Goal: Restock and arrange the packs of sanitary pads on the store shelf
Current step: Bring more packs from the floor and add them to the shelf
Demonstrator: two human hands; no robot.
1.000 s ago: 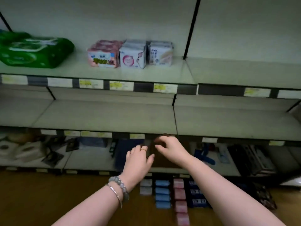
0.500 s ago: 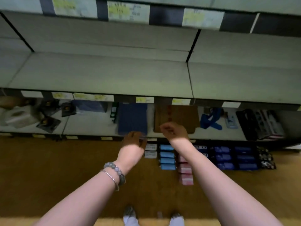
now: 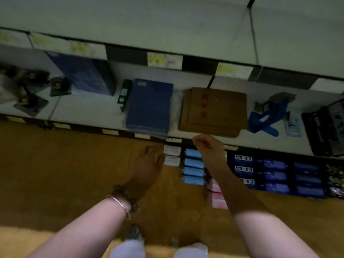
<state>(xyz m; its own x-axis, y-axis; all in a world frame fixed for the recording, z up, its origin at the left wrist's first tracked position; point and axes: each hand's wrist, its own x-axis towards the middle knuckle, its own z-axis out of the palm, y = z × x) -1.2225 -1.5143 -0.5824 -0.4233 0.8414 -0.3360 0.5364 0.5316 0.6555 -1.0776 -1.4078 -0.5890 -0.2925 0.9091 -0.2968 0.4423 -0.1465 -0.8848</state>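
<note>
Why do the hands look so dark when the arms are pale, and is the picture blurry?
Head view: the left hand and right hand lie in shadow, while the forearms nearer the camera catch light. Head view: the price labels are smeared and unreadable. Head view: the shelf edge runs tilted across the frame.

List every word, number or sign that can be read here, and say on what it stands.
No text can be read in this view; all of it is blurred.
shelf-edge price labels: yellow print, blurred.
brown cardboard box: three red marks, unreadable.
white packs on the floor: dark print, too small.
dark blue packs on the floor: white marks, blurred.
</note>
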